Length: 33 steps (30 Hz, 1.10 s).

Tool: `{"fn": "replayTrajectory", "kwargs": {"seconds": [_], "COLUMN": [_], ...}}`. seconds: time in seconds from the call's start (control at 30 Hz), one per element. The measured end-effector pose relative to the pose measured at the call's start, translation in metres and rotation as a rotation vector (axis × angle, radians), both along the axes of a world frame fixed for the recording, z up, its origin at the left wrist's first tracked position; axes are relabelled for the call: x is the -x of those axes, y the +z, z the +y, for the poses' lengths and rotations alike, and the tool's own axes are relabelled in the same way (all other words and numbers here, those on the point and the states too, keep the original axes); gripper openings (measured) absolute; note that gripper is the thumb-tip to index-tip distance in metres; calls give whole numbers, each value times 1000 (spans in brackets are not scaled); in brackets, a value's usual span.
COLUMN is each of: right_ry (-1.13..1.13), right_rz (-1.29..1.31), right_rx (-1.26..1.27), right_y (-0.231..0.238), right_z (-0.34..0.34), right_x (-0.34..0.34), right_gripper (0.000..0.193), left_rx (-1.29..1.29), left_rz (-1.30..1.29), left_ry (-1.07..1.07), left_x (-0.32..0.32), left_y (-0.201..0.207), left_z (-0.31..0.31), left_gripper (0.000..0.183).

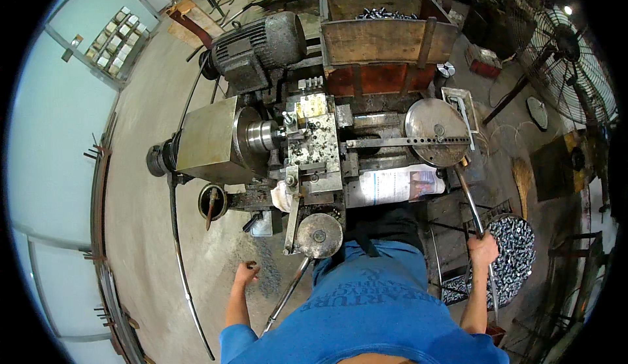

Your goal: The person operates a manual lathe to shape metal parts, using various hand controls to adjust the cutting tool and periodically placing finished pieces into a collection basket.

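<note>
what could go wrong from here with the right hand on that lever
The grip of the right hand could slip on the right metal lever, perhaps knocking it against the small metal parts close by. The blue T-shirt is near the left metal lever and might snag. Grey debris scattered on the floor by the left hand may make footing slippery.

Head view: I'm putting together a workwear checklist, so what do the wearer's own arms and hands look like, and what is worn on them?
Short blue sleeves of a T-shirt with darker lettering across its front; below them the forearms are uncovered. The left hand and right hand show no gloves. Rings are too small to make out.
</note>
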State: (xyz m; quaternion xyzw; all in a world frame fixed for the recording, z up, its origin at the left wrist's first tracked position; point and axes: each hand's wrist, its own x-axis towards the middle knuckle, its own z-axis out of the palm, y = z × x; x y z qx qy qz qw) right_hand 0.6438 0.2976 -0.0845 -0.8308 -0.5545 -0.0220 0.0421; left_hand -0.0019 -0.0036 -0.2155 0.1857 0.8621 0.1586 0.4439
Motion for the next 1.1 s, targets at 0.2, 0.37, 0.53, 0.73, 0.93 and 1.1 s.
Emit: {"fn": "replayTrajectory", "kwargs": {"seconds": [0.2, 0.37, 0.53, 0.73, 0.93, 1.1], "right_ry": [4, 38, -27, 153, 104, 352], "right_rz": [73, 57, -23, -293, -190, 4], "right_rx": [37, 26, 167, -83, -59, -399], "right_y": [4, 9, 13, -17, -7, -4], "right_z": [-9, -8, 36, 173, 223, 155], "right_x": [6, 10, -18, -106, -31, 8], "right_gripper": [34, 34, 45, 37, 70, 76], "left_rx": [-42, -54, -96, -108, -98, -54], "left_rz": [36, 91, 50, 572, 827, 903], "left_ry": [-53, -82, -39, -256, -594, -50], "left_x": [13, 7, 23, 59, 46, -2], "left_y": [-6, 10, 9, 32, 24, -23], "left_z": [19, 32, 37, 89, 131, 152], "left_gripper": [41, 42, 44, 49, 43, 44]}}
